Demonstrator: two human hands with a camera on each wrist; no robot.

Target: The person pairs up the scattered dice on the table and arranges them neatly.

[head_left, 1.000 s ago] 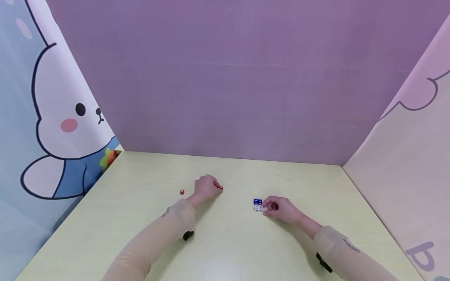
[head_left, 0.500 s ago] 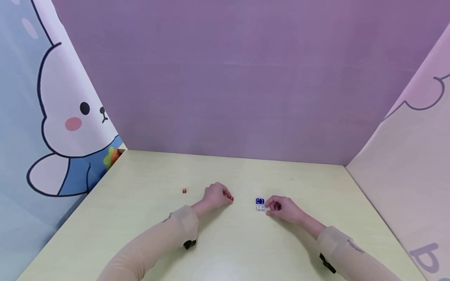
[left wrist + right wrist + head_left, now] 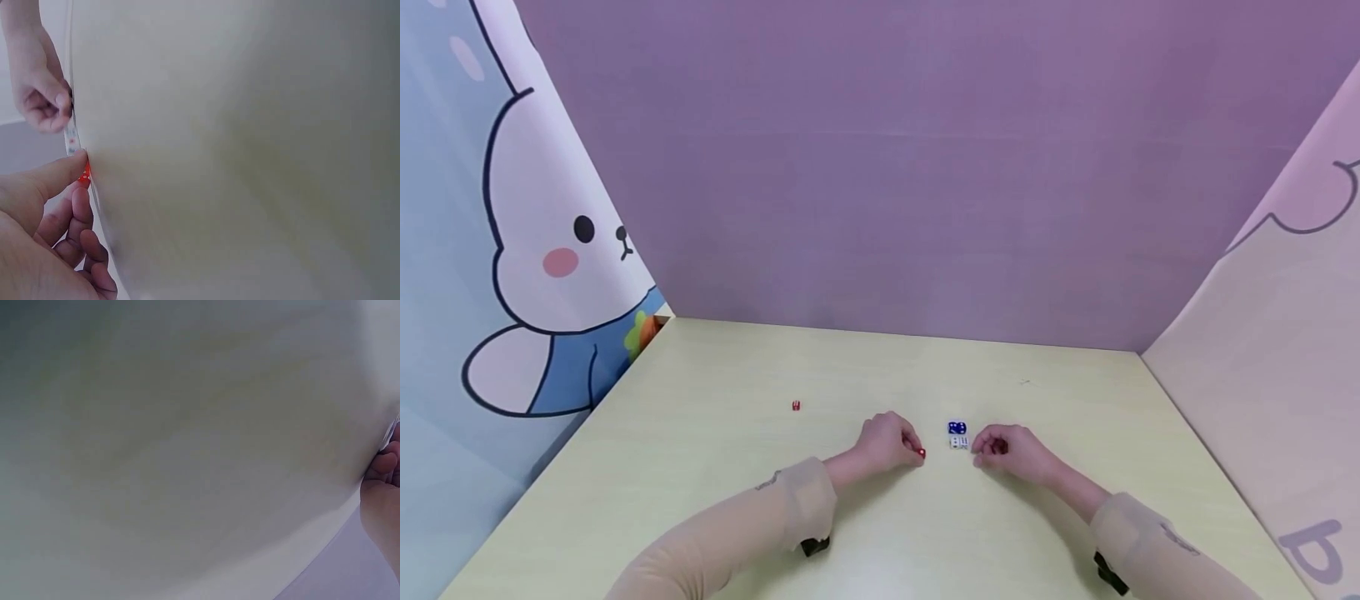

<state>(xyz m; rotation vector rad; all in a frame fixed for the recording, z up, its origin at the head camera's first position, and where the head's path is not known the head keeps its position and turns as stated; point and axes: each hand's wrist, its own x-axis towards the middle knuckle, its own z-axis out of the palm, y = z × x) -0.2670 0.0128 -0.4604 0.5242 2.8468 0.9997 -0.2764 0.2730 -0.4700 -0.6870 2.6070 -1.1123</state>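
Observation:
My left hand (image 3: 887,442) pinches a red die (image 3: 922,453) between thumb and fingertips, low over the table and left of the other dice. The same red die (image 3: 84,172) glows orange-red between the fingertips in the left wrist view. Two blue dice (image 3: 957,427) sit side by side, and directly in front of them lie two white dice (image 3: 959,443). Just right of the white dice rests my right hand (image 3: 1015,452), its fingers loosely bent and thumb apart from the index finger, with nothing seen between them. Another red die (image 3: 796,406) lies alone farther left.
The pale wooden table (image 3: 715,467) reaches back to a purple panel (image 3: 880,167). A rabbit-print sheet (image 3: 550,208) stands along the left side and a pinkish sheet (image 3: 1285,350) along the right. A small dark mark (image 3: 1025,382) shows at the back right of the tabletop.
My left hand has carried its red die rightward and toward me, closer to the blue and white dice. The right hand has drawn back slightly from the white dice.

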